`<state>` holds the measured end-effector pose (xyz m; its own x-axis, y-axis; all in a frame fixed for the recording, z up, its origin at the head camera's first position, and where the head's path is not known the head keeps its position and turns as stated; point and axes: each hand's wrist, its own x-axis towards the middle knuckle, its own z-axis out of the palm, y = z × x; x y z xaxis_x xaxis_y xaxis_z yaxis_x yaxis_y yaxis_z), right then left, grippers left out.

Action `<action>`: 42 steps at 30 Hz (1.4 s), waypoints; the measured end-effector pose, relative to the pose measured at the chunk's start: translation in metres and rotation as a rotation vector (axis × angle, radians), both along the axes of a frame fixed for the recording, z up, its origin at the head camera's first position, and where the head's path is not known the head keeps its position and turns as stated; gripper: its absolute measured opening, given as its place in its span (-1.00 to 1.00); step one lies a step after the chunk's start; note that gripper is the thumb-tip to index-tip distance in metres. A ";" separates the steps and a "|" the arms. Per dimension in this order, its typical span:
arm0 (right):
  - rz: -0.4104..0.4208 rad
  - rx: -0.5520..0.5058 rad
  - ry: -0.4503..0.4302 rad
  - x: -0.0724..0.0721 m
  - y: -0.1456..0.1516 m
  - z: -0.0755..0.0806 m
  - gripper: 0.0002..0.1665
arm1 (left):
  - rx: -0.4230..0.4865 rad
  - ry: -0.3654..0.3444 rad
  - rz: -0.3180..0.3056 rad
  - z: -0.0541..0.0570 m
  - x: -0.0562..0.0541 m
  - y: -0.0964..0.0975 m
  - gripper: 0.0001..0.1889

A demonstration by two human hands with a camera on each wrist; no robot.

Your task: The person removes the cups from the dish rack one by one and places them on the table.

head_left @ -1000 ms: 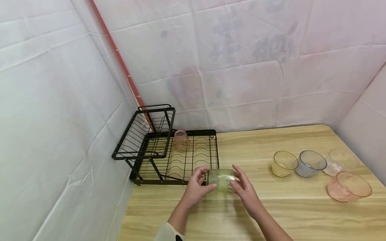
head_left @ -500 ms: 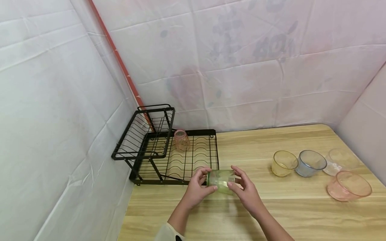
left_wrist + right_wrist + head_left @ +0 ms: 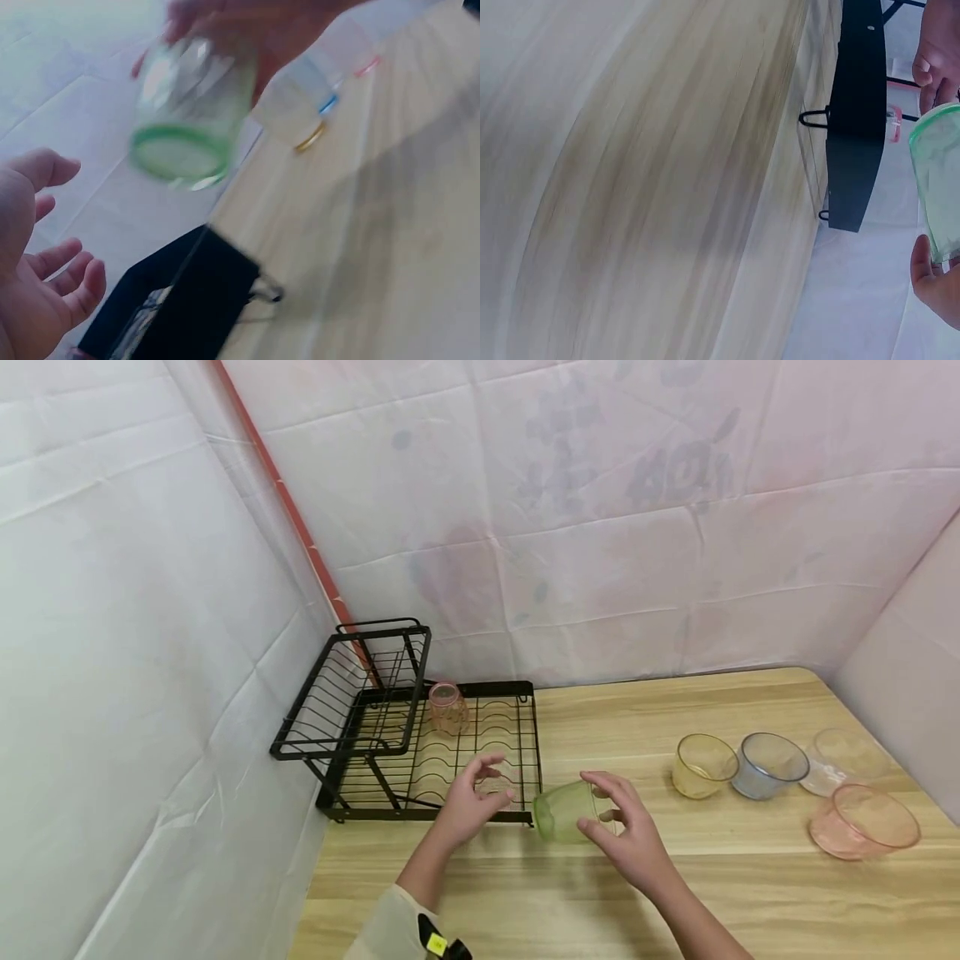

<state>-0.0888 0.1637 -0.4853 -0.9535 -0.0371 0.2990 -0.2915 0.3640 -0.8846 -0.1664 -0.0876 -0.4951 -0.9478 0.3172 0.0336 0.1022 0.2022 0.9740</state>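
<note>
A clear green glass cup (image 3: 564, 812) lies tilted on its side in the air, its rim toward the left. My right hand (image 3: 626, 835) grips it by the end away from the rim, thumb in front and fingers behind. My left hand (image 3: 468, 806) is apart from the cup, over the front of the black dish rack (image 3: 427, 814), its fingers loosely bent around nothing. In the left wrist view the green cup (image 3: 187, 112) hangs beyond the left hand (image 3: 45, 262), a gap between them. The right wrist view shows the cup (image 3: 941, 176) only in part.
A pink cup (image 3: 450, 710) stands upside down in the rack's lower tier. On the table's right are a yellow bowl (image 3: 697, 781), a blue bowl (image 3: 765, 781), a clear bowl (image 3: 825, 777) and a pink bowl (image 3: 855, 835). A cloth wall (image 3: 600, 610) rises behind.
My left hand has let go of the green cup and moved left, away from it. The right hand keeps hold of the cup, which has shifted slightly right and tilted.
</note>
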 end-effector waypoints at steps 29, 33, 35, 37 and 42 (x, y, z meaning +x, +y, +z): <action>-0.058 0.605 0.286 0.031 0.028 -0.038 -0.29 | -0.928 0.212 0.185 -0.019 -0.145 -0.036 -0.13; -0.056 0.631 0.294 0.035 0.028 -0.040 -0.30 | -0.942 0.201 0.199 -0.021 -0.150 -0.044 -0.11; -0.053 0.648 0.306 0.036 0.029 -0.040 -0.30 | -0.942 0.190 0.204 -0.022 -0.151 -0.045 -0.12; -0.051 0.668 0.322 0.038 0.031 -0.040 -0.29 | -0.930 0.185 0.212 -0.022 -0.152 -0.044 -0.15; -0.065 0.711 0.358 0.040 0.035 -0.039 -0.33 | -0.865 0.206 0.256 -0.020 -0.156 -0.037 -0.30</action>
<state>-0.0488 0.1990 -0.5246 -0.8107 -0.2814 0.5133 -0.4729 0.8318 -0.2908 -0.3222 -0.1244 -0.5154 -0.9940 0.0925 0.0587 0.1089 0.8908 0.4412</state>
